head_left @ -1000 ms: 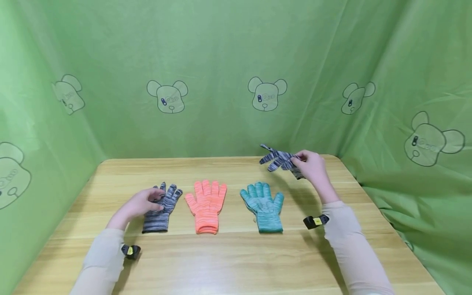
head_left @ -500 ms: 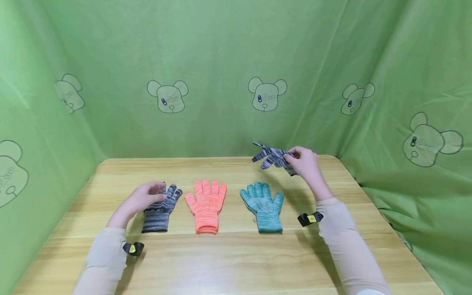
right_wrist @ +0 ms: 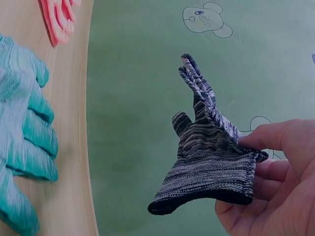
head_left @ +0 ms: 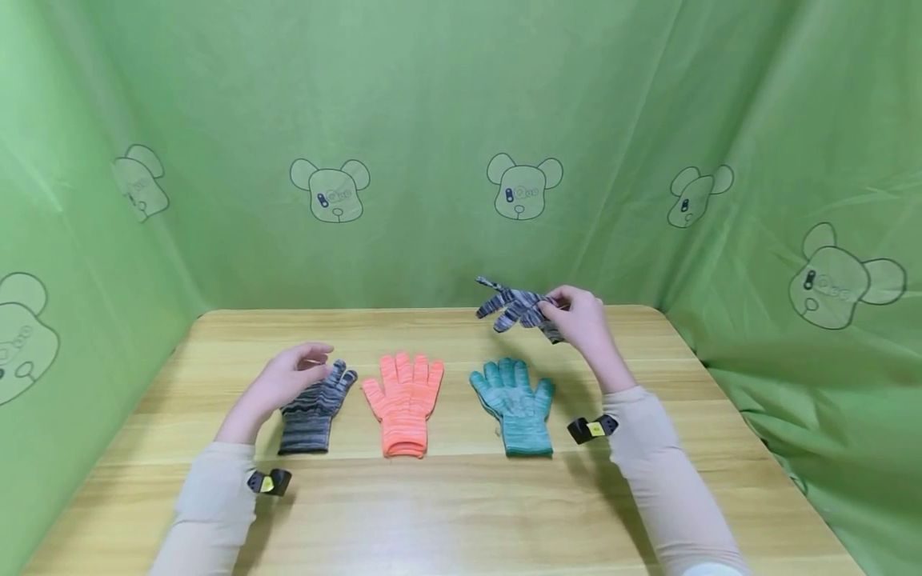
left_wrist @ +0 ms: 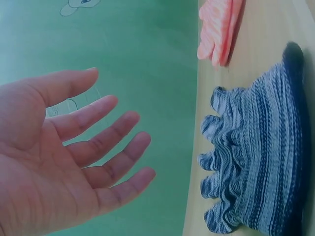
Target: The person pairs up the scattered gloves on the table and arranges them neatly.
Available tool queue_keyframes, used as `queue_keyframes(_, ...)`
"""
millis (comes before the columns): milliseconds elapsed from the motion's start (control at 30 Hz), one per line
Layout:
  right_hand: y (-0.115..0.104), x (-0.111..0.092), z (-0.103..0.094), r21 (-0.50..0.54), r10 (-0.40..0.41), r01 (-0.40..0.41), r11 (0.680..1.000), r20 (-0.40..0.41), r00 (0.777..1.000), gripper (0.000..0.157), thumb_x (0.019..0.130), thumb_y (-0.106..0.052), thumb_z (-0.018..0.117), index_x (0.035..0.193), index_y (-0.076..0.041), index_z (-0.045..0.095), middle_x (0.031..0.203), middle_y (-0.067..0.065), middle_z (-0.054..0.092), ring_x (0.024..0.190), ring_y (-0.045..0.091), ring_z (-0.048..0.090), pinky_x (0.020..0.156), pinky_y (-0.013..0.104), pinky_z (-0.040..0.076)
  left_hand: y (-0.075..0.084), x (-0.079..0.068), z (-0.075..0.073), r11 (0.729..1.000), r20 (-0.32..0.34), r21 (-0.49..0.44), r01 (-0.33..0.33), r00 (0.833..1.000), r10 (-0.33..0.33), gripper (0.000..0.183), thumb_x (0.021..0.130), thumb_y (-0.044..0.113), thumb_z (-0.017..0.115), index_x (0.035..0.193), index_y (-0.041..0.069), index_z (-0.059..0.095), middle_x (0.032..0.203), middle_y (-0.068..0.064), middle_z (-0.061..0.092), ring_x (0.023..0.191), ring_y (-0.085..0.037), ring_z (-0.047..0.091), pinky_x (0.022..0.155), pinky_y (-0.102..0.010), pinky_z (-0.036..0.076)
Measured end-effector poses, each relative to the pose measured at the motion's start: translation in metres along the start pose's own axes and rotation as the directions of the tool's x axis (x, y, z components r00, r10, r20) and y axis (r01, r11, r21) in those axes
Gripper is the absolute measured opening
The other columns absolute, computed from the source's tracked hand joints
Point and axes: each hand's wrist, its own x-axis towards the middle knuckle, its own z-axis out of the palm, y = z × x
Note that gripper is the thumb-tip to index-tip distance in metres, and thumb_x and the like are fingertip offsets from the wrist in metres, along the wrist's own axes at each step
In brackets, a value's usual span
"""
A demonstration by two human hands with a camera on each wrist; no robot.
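Drifting leftward over the last second, the right hand (head_left: 579, 316) carried a black-and-grey marled knitted glove (head_left: 519, 308) with it, above the far side of the pale wood-grain table (head_left: 461, 512). Thumb and fingers pinched it at the side of the cuff; it hung clear of the wood, fingers pointing left. I took this as a carry in progress, the glove not yet set down.

The left hand (head_left: 291, 372) had risen from over a grey-blue striped knitted glove (head_left: 310, 424) toward its fingertips. Nothing in its grasp: fingers spread, gently curved, thumb apart. That glove had not shifted, so I judged it unaffected by the left hand's move.

Materials: soft ribbed knit throughout. The carried glove's black-hemmed cuff gaped, its fingers limp and partly folded together. Right of the striped glove lay a neon coral knitted glove (head_left: 405, 408), then a teal knitted glove (head_left: 515, 408), both flat, cuffs toward the person. Behind, creased green cloth (head_left: 425, 256) printed with outlined bear heads.
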Motion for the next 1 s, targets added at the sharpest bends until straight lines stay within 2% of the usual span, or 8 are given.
queue_keyframes(233,-0.008,0.0,0.007,0.021,-0.012,0.012,1.0,0.011,1.0,0.025,0.091,-0.024,0.063,0.099,-0.001,0.07,0.092,0.017,0.072,0.082,0.029,0.064,0.071,0.034,0.048,0.006,-0.003,0.002,0.999,-0.033,-0.014,-0.038,0.999,0.038,0.046,0.1,0.023,0.054,0.139,0.001,0.048,0.134,-0.024,0.055,0.118,-0.037,0.056,0.101,-0.051,0.047)
queue_keyframes(467,-0.018,0.0,0.016,0.053,-0.016,0.014,0.999,0.039,0.999,0.024,0.092,-0.024,0.063,0.099,-0.002,0.07,0.092,0.016,0.072,0.082,0.028,0.063,0.07,0.033,0.049,0.01,-0.002,0.006,0.999,-0.088,-0.009,-0.047,0.995,0.046,0.048,0.101,0.036,0.051,0.137,0.004,0.051,0.134,-0.021,0.057,0.122,-0.036,0.055,0.102,-0.051,0.046)
queue_keyframes(800,-0.031,-0.004,0.032,0.072,-0.029,0.024,0.997,0.07,0.997,0.023,0.091,-0.025,0.063,0.098,-0.004,0.07,0.091,0.015,0.072,0.08,0.026,0.064,0.068,0.032,0.049,0.015,0.001,0.016,0.995,-0.178,-0.057,-0.086,0.981,0.074,0.05,0.1,0.042,0.051,0.131,0.003,0.056,0.128,-0.02,0.062,0.118,-0.036,0.058,0.101,-0.051,0.048)
queue_keyframes(1000,-0.042,-0.005,0.043,0.086,-0.045,0.037,0.996,0.087,0.995,0.023,0.09,-0.025,0.064,0.098,-0.004,0.07,0.091,0.015,0.072,0.08,0.027,0.065,0.068,0.035,0.051,0.017,0.002,0.021,0.99,-0.238,-0.113,-0.086,0.97,0.057,0.049,0.1,0.044,0.05,0.126,0.004,0.06,0.118,-0.018,0.068,0.108,-0.032,0.064,0.094,-0.041,0.052)
